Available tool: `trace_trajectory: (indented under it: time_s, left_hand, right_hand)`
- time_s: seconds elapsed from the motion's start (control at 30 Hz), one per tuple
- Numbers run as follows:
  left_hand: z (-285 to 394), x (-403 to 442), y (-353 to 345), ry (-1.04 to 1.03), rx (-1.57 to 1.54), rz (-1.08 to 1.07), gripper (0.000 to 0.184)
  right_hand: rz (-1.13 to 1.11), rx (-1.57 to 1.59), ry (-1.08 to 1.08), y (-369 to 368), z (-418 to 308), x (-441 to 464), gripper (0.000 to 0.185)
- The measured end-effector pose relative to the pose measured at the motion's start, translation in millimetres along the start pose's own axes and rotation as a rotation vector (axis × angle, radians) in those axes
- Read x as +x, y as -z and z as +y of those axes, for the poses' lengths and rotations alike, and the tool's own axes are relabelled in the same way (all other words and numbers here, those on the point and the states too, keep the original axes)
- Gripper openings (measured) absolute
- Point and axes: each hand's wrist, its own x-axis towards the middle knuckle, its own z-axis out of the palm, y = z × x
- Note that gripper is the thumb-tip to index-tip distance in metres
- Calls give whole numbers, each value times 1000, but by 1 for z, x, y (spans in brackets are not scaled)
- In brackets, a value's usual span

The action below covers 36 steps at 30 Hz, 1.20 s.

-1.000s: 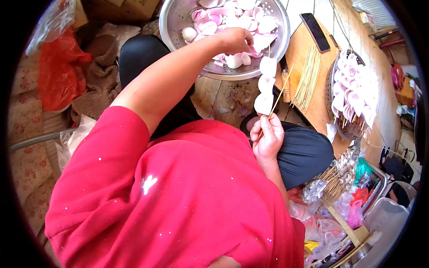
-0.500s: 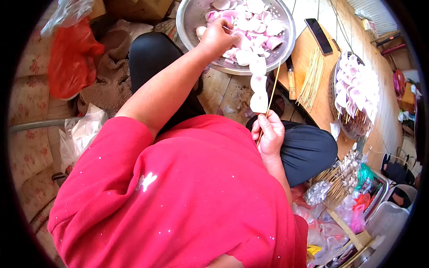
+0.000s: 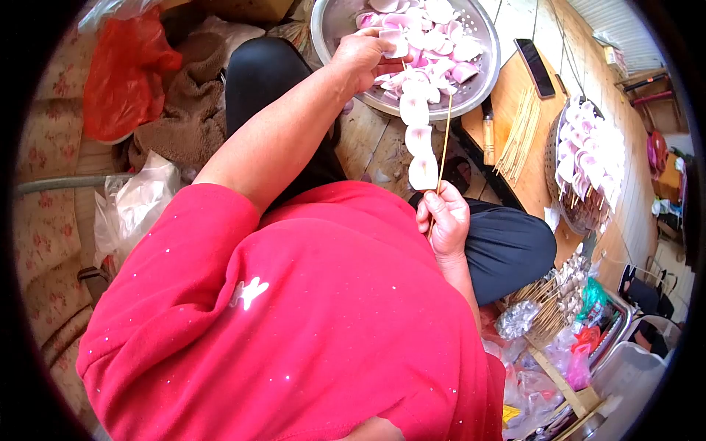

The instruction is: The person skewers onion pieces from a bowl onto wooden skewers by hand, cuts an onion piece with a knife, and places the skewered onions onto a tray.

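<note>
My left hand (image 3: pixel 359 60) pinches a pale pink onion piece (image 3: pixel 395 44) over the near side of a metal colander (image 3: pixel 321 37), close to a skewer's upper end. More onion pieces (image 3: pixel 440 42) lie loose in the colander. Low in front of my right knee, my right hand (image 3: pixel 448 219) is closed round the lower ends of two thin sticks. One is a skewer with several white onion pieces (image 3: pixel 422 173) threaded in a row. Beside it, a bare bamboo skewer (image 3: pixel 446 140) slants upward. My fingers hide the lower ends of both.
On a wooden board at the right lie a black phone (image 3: pixel 535 67), a wooden-handled tool (image 3: pixel 488 140) and several bare skewers (image 3: pixel 521 134). A basket (image 3: pixel 557 143) there holds filled onion skewers (image 3: pixel 588 151). Foil-wrapped skewers (image 3: pixel 548 312) and plastic bags stand lower right. A red bag (image 3: pixel 125 81) hangs left.
My left hand has come up out of the onion pile with a piece and now holds it near the skewer's top. The threaded skewer leans more to the left. The view has shifted slightly.
</note>
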Motion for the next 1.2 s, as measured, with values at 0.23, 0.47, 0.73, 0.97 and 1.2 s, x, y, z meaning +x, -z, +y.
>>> trace_trajectory:
  time_s: [0.23, 0.47, 0.73, 0.97, 1.2]
  left_hand:
    - [-3, 0, -4, 53, -18, 19, 16]
    - [-7, -1, -8, 78, 29, 39, 20]
    - [-25, -10, -17, 112, 53, -13, 28]
    - [-24, -13, -20, 120, 88, -15, 18]
    - [-34, -24, -27, 222, 112, -14, 19]
  right_hand:
    - [-3, 16, -6, 2, 1, 2, 9]
    - [5, 7, -16, 3, 4, 3, 9]
    - [60, -8, -22, -1, 4, 3, 8]
    - [58, -5, -5, 1, 5, 1, 8]
    - [89, -5, 2, -1, 6, 3, 9]
